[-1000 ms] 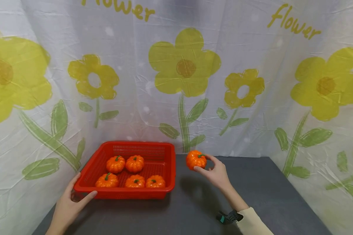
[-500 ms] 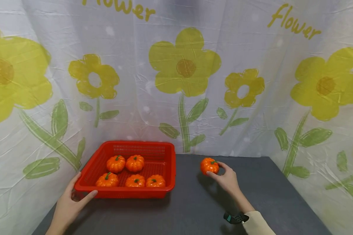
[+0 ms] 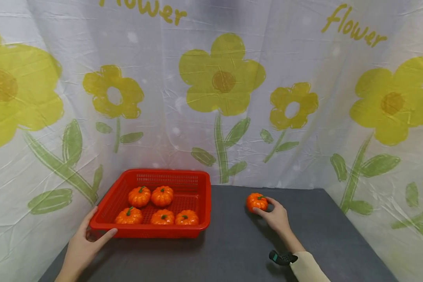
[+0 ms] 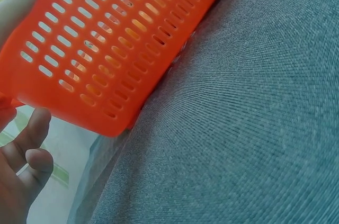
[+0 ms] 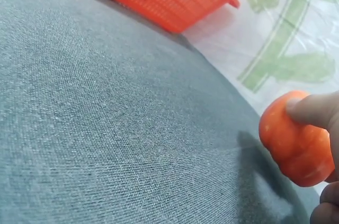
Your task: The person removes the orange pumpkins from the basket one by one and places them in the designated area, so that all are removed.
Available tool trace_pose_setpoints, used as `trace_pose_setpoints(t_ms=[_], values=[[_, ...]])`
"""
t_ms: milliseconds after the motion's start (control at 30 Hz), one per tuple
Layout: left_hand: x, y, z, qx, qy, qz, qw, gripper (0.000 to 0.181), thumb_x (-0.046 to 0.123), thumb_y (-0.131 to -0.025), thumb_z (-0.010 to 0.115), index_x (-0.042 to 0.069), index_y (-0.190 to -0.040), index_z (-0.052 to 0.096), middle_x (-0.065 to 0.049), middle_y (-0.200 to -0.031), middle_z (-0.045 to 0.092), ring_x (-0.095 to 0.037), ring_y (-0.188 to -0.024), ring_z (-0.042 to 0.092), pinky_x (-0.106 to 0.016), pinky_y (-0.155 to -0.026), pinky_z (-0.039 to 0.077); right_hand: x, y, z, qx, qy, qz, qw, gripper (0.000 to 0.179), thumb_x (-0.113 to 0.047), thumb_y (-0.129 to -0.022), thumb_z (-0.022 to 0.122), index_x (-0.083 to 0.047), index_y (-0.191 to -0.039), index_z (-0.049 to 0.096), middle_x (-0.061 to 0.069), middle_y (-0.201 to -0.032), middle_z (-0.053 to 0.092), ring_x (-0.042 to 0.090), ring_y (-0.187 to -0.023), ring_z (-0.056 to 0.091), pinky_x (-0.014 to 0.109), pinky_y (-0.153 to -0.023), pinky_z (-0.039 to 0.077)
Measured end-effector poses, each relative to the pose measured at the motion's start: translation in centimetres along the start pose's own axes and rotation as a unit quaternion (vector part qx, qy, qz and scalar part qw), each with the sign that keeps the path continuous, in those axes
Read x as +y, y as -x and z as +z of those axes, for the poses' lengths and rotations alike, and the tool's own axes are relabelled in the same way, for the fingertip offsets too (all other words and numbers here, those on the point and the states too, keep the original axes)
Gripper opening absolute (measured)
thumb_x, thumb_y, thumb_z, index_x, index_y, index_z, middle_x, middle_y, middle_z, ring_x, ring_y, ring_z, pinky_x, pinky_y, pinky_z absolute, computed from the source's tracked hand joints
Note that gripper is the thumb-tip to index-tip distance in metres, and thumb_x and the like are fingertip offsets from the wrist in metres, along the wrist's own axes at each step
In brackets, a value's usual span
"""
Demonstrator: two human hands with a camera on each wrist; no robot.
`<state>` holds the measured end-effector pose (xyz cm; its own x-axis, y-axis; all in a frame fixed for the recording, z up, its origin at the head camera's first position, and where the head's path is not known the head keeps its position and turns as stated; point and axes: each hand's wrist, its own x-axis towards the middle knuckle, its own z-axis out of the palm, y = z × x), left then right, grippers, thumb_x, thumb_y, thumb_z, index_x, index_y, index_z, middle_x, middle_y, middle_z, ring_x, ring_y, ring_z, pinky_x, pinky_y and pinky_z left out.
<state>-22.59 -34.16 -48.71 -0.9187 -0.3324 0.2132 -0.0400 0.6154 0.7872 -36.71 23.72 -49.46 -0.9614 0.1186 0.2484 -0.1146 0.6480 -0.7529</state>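
Observation:
My right hand (image 3: 277,218) holds a small orange pumpkin (image 3: 256,202) with a green stem, low over the dark table right of the basket. In the right wrist view, the thumb presses on the side of the pumpkin (image 5: 296,147); whether its base touches the cloth, I cannot tell. At the near left corner of a red plastic basket (image 3: 151,234), my left hand (image 3: 80,250) grips the rim, thumb along the front and fingers at the left side. Several similar pumpkins (image 3: 139,197) sit inside. The left wrist view shows the slotted basket wall (image 4: 106,38) beside curled fingers (image 4: 37,128).
The grey cloth-covered table (image 3: 229,250) extends in front of and right of the basket. A white curtain (image 3: 162,117) printed with yellow flowers encloses the back and both sides. A dark band (image 3: 282,258) circles the right wrist.
My right hand has carried the pumpkin rightward and down towards the table, away from the basket. The left hand and the basket have stayed in place.

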Motion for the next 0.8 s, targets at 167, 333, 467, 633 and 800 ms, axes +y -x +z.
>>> trace_pose_setpoints(t_ms=[167,333,467,633,800], values=[[0.0,0.0,0.1,0.001,0.001,0.0,1.0,0.106,0.047,-0.092,0.083,0.01,-0.17,0.021,-0.032,-0.141,0.057,-0.005,-0.08,0.054,-0.024,-0.066,0.047,0.4,-0.2,0.4,-0.006,0.002,-0.003,1.0,0.078,-0.041,-0.089,0.086,0.001,-0.148,0.057,0.026,-0.147,0.059,0.047,-0.138,0.053,0.064,-0.111,0.042],[0.0,0.0,0.1,0.003,0.005,0.001,1.0,0.106,0.047,-0.092,0.083,0.01,-0.17,0.021,-0.032,-0.14,0.057,-0.006,-0.08,0.053,-0.024,-0.065,0.047,0.8,-0.1,1.0,-0.008,0.003,-0.007,0.9999,0.079,-0.039,-0.088,0.087,0.002,-0.148,0.057,0.026,-0.147,0.06,0.047,-0.137,0.054,0.064,-0.11,0.043],[0.1,-0.1,0.2,0.002,0.005,-0.001,1.0,0.106,0.047,-0.092,0.083,0.01,-0.17,0.021,-0.031,-0.139,0.058,-0.006,-0.08,0.053,-0.024,-0.065,0.047,0.9,-0.1,1.1,-0.009,-0.003,-0.009,0.9999,0.079,-0.038,-0.088,0.087,0.001,-0.149,0.056,0.027,-0.148,0.058,0.047,-0.139,0.052,0.064,-0.112,0.042],[-0.1,-0.2,0.0,-0.01,0.0,-0.011,0.9999,0.108,0.049,-0.092,0.082,0.011,-0.171,0.019,-0.032,-0.144,0.055,-0.005,-0.084,0.054,-0.022,-0.067,0.047,1.1,0.0,1.2,-0.017,-0.002,-0.01,0.9998,0.081,-0.039,-0.09,0.086,0.002,-0.152,0.054,0.028,-0.151,0.055,0.049,-0.142,0.048,0.065,-0.113,0.04],[-0.2,-0.5,-0.1,-0.021,-0.001,-0.01,0.9997,0.11,0.05,-0.092,0.082,0.012,-0.171,0.016,-0.034,-0.153,0.048,-0.007,-0.096,0.058,-0.015,-0.07,0.045,1.2,-0.1,1.1,-0.021,-0.003,-0.01,0.9997,0.082,-0.039,-0.09,0.085,0.002,-0.153,0.052,0.028,-0.153,0.053,0.049,-0.144,0.046,0.065,-0.114,0.038]])
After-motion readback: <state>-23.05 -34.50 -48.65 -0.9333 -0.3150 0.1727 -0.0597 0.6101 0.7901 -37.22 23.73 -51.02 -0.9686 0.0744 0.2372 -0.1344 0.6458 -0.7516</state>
